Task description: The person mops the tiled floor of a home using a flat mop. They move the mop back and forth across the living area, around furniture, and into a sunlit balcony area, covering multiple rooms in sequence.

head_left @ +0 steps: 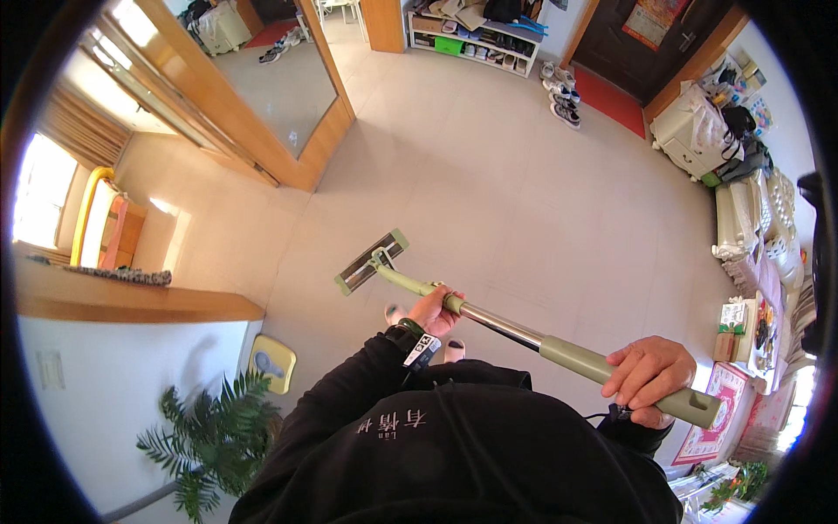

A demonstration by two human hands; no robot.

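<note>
The left hand (434, 310) was curled shut low and forward, arm in a black sleeve, while the right hand (648, 377) was clenched higher, off to the side.

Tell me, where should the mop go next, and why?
Probably a short push forward, away from the feet. The flat mop head lies on the tiled floor close in front of the person, both the left hand and right hand grip the handle, and open floor stretches ahead.

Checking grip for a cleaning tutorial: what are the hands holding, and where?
A flat mop: left hand grips mid-pole, right hand the green handle near its top end.
</note>
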